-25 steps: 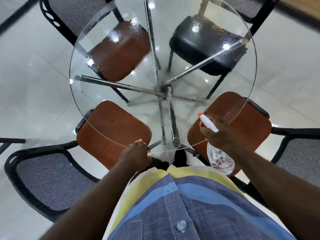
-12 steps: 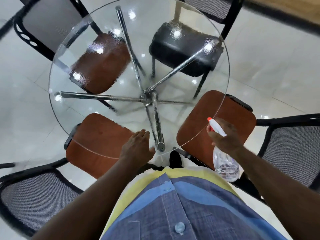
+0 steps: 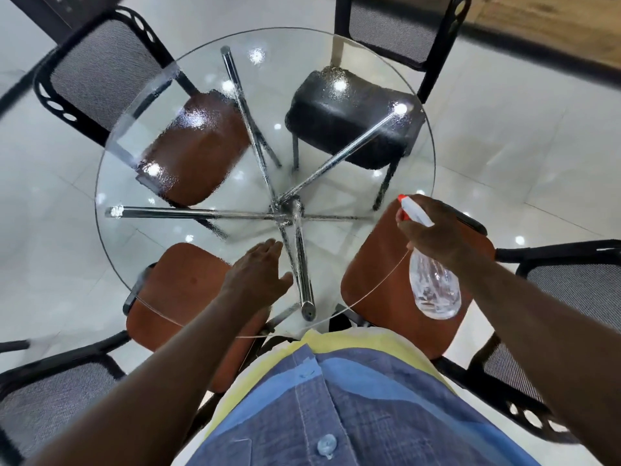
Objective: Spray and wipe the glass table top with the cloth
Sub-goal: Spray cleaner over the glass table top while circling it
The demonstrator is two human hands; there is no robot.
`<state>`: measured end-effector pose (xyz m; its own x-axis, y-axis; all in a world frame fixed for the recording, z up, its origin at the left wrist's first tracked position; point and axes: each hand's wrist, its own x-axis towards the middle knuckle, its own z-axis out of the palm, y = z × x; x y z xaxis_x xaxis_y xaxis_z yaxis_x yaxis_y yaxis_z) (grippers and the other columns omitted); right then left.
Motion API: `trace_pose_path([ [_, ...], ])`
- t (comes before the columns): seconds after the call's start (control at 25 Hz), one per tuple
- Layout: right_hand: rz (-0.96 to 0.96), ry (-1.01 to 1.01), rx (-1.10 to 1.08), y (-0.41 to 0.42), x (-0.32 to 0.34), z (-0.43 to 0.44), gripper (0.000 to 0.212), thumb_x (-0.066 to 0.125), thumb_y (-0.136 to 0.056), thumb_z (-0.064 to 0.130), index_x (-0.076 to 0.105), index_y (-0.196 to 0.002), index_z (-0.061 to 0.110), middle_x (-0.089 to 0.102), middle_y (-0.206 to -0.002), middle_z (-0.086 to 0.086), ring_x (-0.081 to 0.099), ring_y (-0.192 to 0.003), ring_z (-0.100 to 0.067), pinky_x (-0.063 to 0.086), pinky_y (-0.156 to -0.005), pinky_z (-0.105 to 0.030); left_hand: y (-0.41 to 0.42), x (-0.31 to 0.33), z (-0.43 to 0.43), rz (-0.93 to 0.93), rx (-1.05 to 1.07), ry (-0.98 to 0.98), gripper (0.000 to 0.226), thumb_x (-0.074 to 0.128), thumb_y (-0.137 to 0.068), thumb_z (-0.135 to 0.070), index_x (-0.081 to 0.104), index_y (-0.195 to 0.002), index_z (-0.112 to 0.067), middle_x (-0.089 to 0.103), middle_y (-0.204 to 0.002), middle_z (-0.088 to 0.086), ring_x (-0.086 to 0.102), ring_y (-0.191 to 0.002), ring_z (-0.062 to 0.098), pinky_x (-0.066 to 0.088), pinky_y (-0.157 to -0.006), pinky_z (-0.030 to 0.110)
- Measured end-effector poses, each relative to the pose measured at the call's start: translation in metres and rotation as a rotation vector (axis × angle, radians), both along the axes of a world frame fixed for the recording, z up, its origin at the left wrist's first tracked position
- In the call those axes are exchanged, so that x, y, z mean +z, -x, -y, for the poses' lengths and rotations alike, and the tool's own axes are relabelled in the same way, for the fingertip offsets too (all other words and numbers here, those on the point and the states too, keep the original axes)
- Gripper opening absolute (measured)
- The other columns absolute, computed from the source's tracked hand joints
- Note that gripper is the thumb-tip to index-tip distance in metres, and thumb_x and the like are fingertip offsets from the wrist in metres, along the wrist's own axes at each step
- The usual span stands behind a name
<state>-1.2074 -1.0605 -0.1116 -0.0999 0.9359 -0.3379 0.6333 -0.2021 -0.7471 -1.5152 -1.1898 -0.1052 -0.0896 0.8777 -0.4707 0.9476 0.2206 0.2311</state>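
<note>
A round glass table top (image 3: 111, 250) lies in front of me, with chrome legs (image 3: 304, 274) showing through it. Spray droplets cover its far half. My right hand (image 3: 433, 235) grips a clear spray bottle (image 3: 433, 284) with a white and red nozzle, held over the table's near right edge, nozzle toward the centre. My left hand (image 3: 257, 277) is flat with straight fingers over the near part of the glass. No cloth is visible.
Four chairs ring the table: two brown seats (image 3: 174, 287) near me, a brown one (image 3: 198, 153) far left and a black one (image 3: 349, 126) far right. Black mesh chair backs (image 3: 581, 297) stand at both sides. The floor is glossy white tile.
My left hand has moved forward from the near table edge onto the glass and its fingers have straightened. My view has shifted back and up, so the whole table shows.
</note>
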Motion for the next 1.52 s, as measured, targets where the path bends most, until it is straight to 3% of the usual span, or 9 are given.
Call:
trace_pose_path([
  [0.16,0.020,0.014,-0.025,0.025,0.009,-0.030,0.020,0.070,-0.087,0.012,0.072,-0.105,0.022,0.072,-0.085,-0.008,0.072,-0.060,-0.029,0.067,-0.062,-0.045,0.015,0.005,-0.009,0.012,0.045,-0.015,0.075,0.064,-0.096,-0.045,0.037,-0.158,-0.013,0.033,-0.168,0.006,0.035,-0.152,0.025,0.034,-0.121,0.040],
  [0.36,0.027,-0.020,-0.027,0.052,0.013,-0.066,0.046,0.062,-0.078,0.037,0.076,-0.116,0.017,0.076,-0.100,-0.016,0.075,-0.088,-0.039,0.065,-0.085,-0.053,0.034,0.003,-0.003,0.038,0.143,-0.017,0.077,0.065,-0.095,-0.045,0.036,-0.160,-0.014,0.034,-0.168,0.005,0.033,-0.153,0.023,0.035,-0.122,0.045],
  [0.48,0.005,-0.035,-0.027,0.069,0.024,-0.077,0.029,0.068,-0.090,0.023,0.075,-0.115,0.011,0.074,-0.101,-0.017,0.072,-0.079,-0.036,0.066,-0.069,-0.042,0.041,0.001,0.000,0.056,0.170,-0.018,0.077,0.067,-0.095,-0.044,0.038,-0.158,-0.013,0.037,-0.166,0.005,0.038,-0.151,0.024,0.038,-0.120,0.046],
  [0.6,0.018,-0.066,0.040,0.089,0.024,-0.081,0.020,0.064,-0.095,0.011,0.074,-0.107,-0.002,0.070,-0.085,-0.019,0.067,-0.065,-0.035,0.066,-0.067,-0.051,0.045,0.002,0.005,0.065,0.206,-0.024,0.076,0.067,-0.095,-0.042,0.039,-0.158,-0.012,0.038,-0.166,0.005,0.040,-0.150,0.025,0.039,-0.119,0.044],
  [0.84,-0.017,-0.051,0.231,0.144,0.030,-0.066,0.006,0.068,-0.091,0.010,0.072,-0.093,0.014,0.067,-0.082,-0.010,0.061,-0.056,-0.020,0.058,-0.048,-0.034,0.057,0.012,0.026,0.078,0.279,-0.014,0.062,0.068,-0.096,-0.036,0.048,-0.147,-0.007,0.052,-0.151,0.010,0.052,-0.136,0.030,0.047,-0.109,0.045],
  [0.96,-0.019,-0.064,0.327,0.181,0.027,-0.048,0.019,0.070,-0.087,0.014,0.075,-0.104,0.007,0.072,-0.087,-0.015,0.067,-0.068,-0.033,0.064,-0.064,-0.048,0.074,0.014,0.045,0.074,0.345,-0.029,0.066,0.067,-0.096,-0.039,0.044,-0.153,-0.012,0.047,-0.157,0.006,0.048,-0.141,0.027,0.046,-0.111,0.044],
  [1.16,-0.029,-0.033,0.442,0.241,0.031,-0.022,0.013,0.062,-0.080,0.034,0.068,-0.084,0.023,0.065,-0.073,-0.005,0.067,-0.072,-0.037,0.064,-0.070,-0.051,0.107,0.011,0.084,0.107,0.453,-0.017,0.077,0.068,-0.096,-0.045,0.035,-0.160,-0.019,0.032,-0.168,0.001,0.036,-0.152,0.023,0.039,-0.120,0.044],
  [1.32,-0.028,0.018,0.466,0.287,0.046,0.002,0.008,0.069,-0.087,0.015,0.071,-0.093,0.020,0.070,-0.087,-0.003,0.068,-0.070,-0.025,0.064,-0.054,-0.037,0.138,0.010,0.107,0.134,0.498,-0.030,0.077,0.068,-0.096,-0.045,0.033,-0.160,-0.021,0.031,-0.169,0.000,0.034,-0.153,0.023,0.039,-0.120,0.047],
  [1.52,0.050,-0.058,0.540,0.327,0.037,0.038,0.030,0.059,-0.077,0.034,0.069,-0.089,0.009,0.068,-0.078,-0.020,0.065,-0.068,-0.045,0.061,-0.069,-0.058,0.171,0.005,0.123,0.156,0.478,-0.042,0.076,0.066,-0.096,-0.046,0.034,-0.160,-0.020,0.031,-0.169,0.000,0.034,-0.153,0.023,0.040,-0.119,0.047],
])
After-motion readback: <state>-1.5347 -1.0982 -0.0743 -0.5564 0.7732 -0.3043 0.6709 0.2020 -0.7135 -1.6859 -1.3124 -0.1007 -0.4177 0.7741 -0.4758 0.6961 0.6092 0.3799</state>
